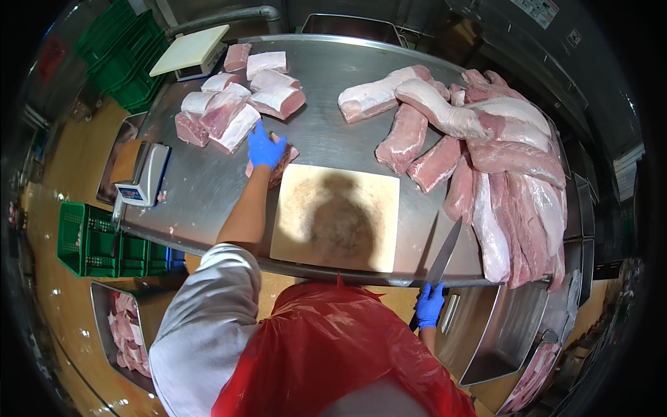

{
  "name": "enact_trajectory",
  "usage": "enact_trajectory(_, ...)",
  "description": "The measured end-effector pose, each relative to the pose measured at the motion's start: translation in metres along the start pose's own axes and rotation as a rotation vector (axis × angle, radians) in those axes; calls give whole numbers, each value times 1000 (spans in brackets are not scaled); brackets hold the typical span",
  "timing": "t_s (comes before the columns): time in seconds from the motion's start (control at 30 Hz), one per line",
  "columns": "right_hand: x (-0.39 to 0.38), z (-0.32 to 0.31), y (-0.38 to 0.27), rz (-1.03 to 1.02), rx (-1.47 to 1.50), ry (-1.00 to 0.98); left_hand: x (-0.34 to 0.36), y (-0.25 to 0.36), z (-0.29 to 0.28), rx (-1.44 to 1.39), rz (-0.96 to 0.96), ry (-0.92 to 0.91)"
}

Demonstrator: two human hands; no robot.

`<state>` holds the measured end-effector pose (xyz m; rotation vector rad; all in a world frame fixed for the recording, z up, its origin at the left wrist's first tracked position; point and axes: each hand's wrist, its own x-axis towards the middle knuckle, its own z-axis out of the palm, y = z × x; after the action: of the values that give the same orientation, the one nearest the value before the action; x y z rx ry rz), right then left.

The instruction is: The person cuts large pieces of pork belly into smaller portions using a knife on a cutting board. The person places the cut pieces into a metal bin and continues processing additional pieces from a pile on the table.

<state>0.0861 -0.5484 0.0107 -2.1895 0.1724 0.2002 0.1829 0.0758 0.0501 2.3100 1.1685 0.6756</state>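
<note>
"Looking at the left hand (pixel 264 147), what do you see?"

"A blue glove with the fingers spread, over a short meat piece (pixel 283 163). That piece lies on the steel tabletop (pixel 321 104), just beside the far left corner of the cutting board (pixel 290 233). Whether the palm presses on it, I can't tell."

"And the right hand (pixel 430 306)?"

"Gloved in blue too, closed around the handle of a knife (pixel 445 254), near the front edge. The blade points away from the person, its tip close to the long meat slabs (pixel 514 156) heaped on the right."

"What's beyond the left hand?"

"A cluster of cut chunks (pixel 226 115), some touching, pale fat on many of them. There are 2 scales farther left: 1 with a white top (pixel 191 50) at the back, 1 with a brown top (pixel 142 175) nearer."

"Off the tabletop?"

"Green crates (pixel 132 55) on the left, and a metal bin (pixel 142 306) of meat scraps (pixel 126 333) at lower left."
</note>
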Motion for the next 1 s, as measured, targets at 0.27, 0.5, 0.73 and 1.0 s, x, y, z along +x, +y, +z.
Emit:
enact_trajectory(0.27, -20, 3, 2, 57, 53, 7, -46, -42, 7, 331, -7, -268)
enact_trajectory(0.5, -30, -7, 37, -99, -178, 74, 63, -55, 48, 549, 1, 146)
enact_trajectory(0.73, -37, -23, 35, 159, -34, 158, 42, 210, 147, 24, 562, -463)
enact_trajectory(1.0, -35, -22, 6, 209, -165, 163, 25, 362, 267, 326, 971, -653)
